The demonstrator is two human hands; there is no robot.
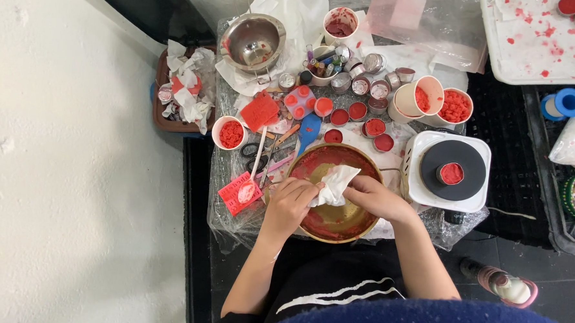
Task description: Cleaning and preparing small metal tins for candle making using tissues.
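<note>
A round metal bowl (313,159) smeared with red wax sits at the table's near edge. Both hands are inside it, holding a crumpled white tissue (335,183). My left hand (290,202) grips the tissue's lower left side. My right hand (375,196) grips it from the right, and the tissue presses against the bowl's inner wall. A blue spatula (309,131) lies just beyond the bowl's rim.
A white hot plate (449,170) with a small red-filled tin stands right of the bowl. Several tins and paper cups (456,106) of red wax crowd the back. A steel bowl (254,44) sits at the far left, and a bin of tissues (184,86) beside the table.
</note>
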